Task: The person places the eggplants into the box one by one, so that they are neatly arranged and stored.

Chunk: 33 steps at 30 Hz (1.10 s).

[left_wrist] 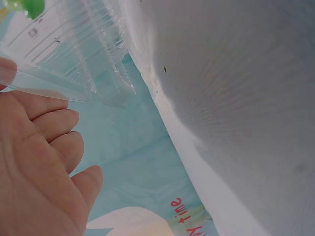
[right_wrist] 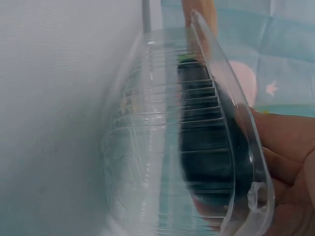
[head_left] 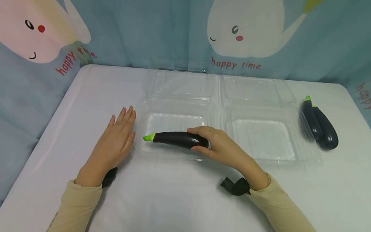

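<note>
My right hand (head_left: 223, 145) grips a dark toy eggplant (head_left: 174, 139) by its thick end, its thumb and fingers on either side. The eggplant lies crosswise over the left clear plastic container (head_left: 142, 118), its bright green stem end pointing left. In the right wrist view the eggplant (right_wrist: 204, 132) shows dark through the container's ribbed wall. My left hand (head_left: 115, 138) stands at that container's left side, fingers straight and thumb slightly apart. Seen from the left wrist, the fingers of the left hand (left_wrist: 42, 147) are right at the clear rim.
A second clear container (head_left: 260, 157) stands open to the right. Both lids (head_left: 181, 83) lie back toward the curtain (head_left: 165, 28). Two more dark eggplants (head_left: 328, 133) lie side by side at the right container's right edge. Everything rests on a white-covered table (head_left: 166, 208).
</note>
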Tool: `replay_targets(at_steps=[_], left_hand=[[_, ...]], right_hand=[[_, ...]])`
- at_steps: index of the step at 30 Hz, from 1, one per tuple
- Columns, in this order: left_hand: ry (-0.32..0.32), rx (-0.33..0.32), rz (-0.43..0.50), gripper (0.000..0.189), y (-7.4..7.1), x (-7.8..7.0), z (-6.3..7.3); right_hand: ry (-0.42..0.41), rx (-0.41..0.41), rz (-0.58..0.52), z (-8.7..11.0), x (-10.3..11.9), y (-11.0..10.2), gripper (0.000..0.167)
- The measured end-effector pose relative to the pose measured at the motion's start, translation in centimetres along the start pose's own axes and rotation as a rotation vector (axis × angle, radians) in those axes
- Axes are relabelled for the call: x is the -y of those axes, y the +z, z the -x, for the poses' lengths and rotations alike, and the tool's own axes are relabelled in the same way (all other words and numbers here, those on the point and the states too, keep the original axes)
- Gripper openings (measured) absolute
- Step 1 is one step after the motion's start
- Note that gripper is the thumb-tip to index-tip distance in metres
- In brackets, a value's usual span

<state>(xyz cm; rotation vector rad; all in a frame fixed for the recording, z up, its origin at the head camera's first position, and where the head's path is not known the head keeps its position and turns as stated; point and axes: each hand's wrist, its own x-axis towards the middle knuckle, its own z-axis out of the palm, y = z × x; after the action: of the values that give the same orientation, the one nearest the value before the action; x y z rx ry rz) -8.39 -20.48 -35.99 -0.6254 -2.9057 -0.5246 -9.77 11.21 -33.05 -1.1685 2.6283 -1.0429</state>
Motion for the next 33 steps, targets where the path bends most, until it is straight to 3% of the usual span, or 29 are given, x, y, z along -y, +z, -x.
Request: replay_targets(at_steps=[6,15,33], left_hand=[[0.020,-0.012,-0.001,0.053,0.1,-0.1,-0.2],[0.020,-0.013,-0.014,0.053,0.2,0.0,-0.3],[0.011,-0.016,-0.017,0.053,0.1,0.0,0.0]], right_hand=[[0.007,0.031,0.012,-0.1,0.0,0.0,0.045],[0.015,0.145,0.083,-1.0,0.3,0.1,0.043],[0.066,0.178,0.118,-1.4,0.7,0.1,0.043]])
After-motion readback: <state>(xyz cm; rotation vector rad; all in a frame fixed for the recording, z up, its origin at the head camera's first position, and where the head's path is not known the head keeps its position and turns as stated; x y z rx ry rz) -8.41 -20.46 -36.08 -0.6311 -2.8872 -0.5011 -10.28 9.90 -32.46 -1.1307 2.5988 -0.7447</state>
